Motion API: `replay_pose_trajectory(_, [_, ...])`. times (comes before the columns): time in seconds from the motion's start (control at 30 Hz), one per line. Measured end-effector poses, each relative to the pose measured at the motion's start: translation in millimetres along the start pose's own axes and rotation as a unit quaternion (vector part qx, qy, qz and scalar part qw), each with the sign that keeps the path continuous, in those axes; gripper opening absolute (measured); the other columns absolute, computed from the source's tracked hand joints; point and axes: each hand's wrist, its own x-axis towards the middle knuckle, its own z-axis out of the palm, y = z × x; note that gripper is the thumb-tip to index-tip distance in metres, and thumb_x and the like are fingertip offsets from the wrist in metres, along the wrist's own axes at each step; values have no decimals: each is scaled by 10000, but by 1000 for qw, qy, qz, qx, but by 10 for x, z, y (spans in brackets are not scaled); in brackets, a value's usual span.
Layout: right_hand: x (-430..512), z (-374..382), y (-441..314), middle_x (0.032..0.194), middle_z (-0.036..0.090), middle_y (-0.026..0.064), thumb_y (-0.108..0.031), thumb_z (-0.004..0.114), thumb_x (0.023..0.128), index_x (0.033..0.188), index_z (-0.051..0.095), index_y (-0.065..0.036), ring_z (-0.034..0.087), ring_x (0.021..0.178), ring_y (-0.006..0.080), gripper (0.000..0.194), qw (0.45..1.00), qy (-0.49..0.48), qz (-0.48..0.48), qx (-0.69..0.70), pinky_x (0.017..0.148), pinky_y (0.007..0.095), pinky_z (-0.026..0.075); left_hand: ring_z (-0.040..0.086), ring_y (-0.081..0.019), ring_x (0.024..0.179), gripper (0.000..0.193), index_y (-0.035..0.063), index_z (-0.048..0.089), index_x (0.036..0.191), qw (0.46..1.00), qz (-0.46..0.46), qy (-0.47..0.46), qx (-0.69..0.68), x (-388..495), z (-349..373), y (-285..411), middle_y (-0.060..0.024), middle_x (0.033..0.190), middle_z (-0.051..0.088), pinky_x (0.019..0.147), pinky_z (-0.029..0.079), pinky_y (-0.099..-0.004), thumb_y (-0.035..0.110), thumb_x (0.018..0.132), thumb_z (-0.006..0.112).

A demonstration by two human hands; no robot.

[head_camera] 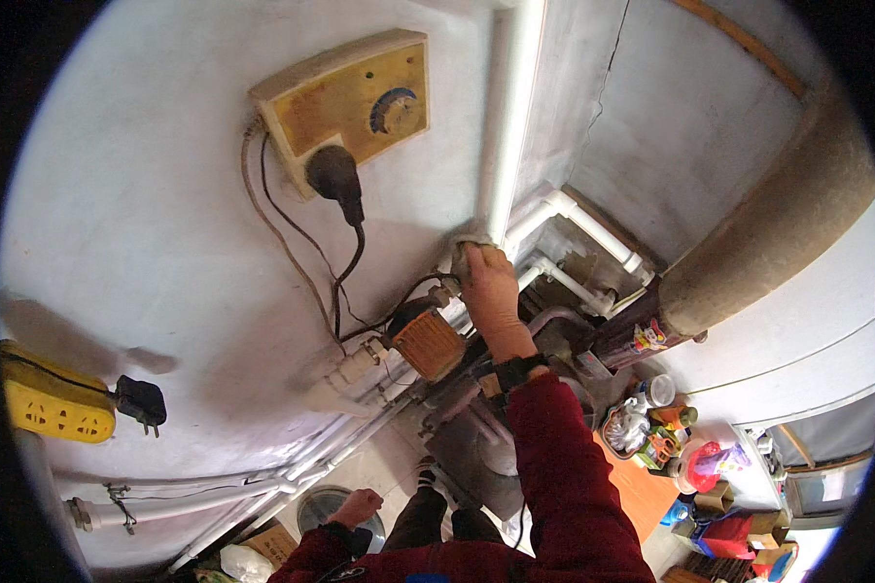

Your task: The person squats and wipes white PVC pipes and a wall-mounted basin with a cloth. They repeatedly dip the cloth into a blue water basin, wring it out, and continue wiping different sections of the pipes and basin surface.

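My right hand [492, 295] grips a greyish cloth [460, 259], pressed against the lower part of a thick white vertical pipe [510, 131] in the wall corner. Just below that hand sits an orange-brown circulation pump [429, 345], joined to white pipework. My left hand [359, 508] hangs low by my body, its fingers curled, and nothing shows in it. Up and left of my right hand, a yellowed control box [379, 102] with a dial is fixed to the wall. A black plug [333, 173] is in it.
Cables [339, 291] hang down the wall to the pump. A stove [474, 452] with a thick flue pipe [765, 211] stands at the right. Jars and bags crowd an orange table [631, 495]. A yellow power strip [58, 401] hangs left; a round lidded bucket [317, 506] stands below.
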Motion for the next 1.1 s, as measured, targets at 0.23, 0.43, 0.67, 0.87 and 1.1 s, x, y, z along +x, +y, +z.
replay_pose_trajectory(0.23, [43, -645, 299, 1000, 695, 105, -178, 651, 924, 1099, 626, 1, 660, 807, 274, 252, 929, -42, 318, 183, 715, 330, 538, 705, -299, 832, 366, 6, 727, 900, 999, 45, -4, 11, 134, 116, -515, -171, 850, 728, 773, 552, -416, 351, 876, 605])
replay_pose_trajectory(0.43, [186, -540, 347, 1199, 615, 190, -343, 548, 1001, 1266, 529, 90, 574, 1100, 245, 508, 818, 107, 419, 380, 953, 370, 460, 703, -316, 843, 327, 51, 741, 914, 992, 103, -25, 67, 122, 2, -538, -163, 879, 733, 767, 561, -406, 328, 896, 569])
replay_pose_trajectory(0.67, [188, -516, 554, 1123, 625, 277, -361, 479, 1021, 1227, 525, 122, 575, 1020, 349, 527, 867, 169, 392, 258, 923, 419, 443, 698, -329, 842, 351, 32, 734, 907, 999, -21, 0, -28, 7, 52, -167, -175, 885, 727, 770, 544, -439, 343, 894, 571])
replay_pose_trajectory(0.87, [217, -871, 706, 1189, 637, 145, -422, 497, 1006, 1250, 564, 30, 636, 1030, 281, 518, 659, 110, 533, 519, 887, 443, 515, 672, -346, 791, 377, 4, 688, 778, 974, 146, -16, 175, -72, -100, -164, -184, 776, 684, 722, 530, -475, 311, 910, 515])
replay_pose_trajectory(1.1, [335, -383, 190, 1232, 566, 83, -373, 518, 989, 1400, 441, 6, 523, 1167, 230, 564, 862, -74, 327, 380, 1030, 340, 388, 689, -276, 847, 286, 19, 707, 992, 986, 109, -63, 110, 41, -201, -257, -120, 927, 730, 742, 556, -397, 282, 942, 605])
